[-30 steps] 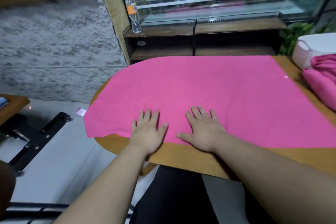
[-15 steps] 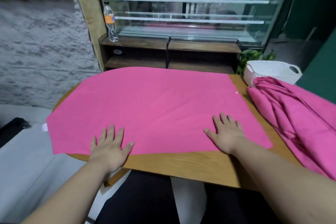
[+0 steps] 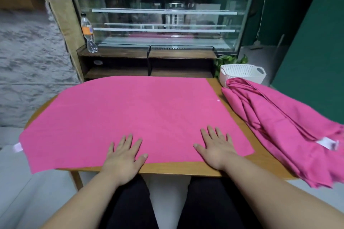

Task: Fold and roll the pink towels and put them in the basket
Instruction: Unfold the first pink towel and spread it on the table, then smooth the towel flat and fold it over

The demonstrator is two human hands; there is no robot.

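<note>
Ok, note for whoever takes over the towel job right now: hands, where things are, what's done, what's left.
Left hand: open, flat on the near edge of the spread pink towel.
Right hand: open, flat on the same towel, further right.
Towel lies smooth on the table, left end overhanging.
Heap of pink towels on the right; white basket behind it, no towel seen inside.
Done: one towel spread. Left: fold, roll, basket it, then the heap.

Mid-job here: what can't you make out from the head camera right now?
White plastic basket bottom: head view, hidden by its own wall.
Crumpled pink towel pile: head view, right edge cuts it off; towel count unclear.
White tag on that pile: head view, blurred, unreadable.
</note>
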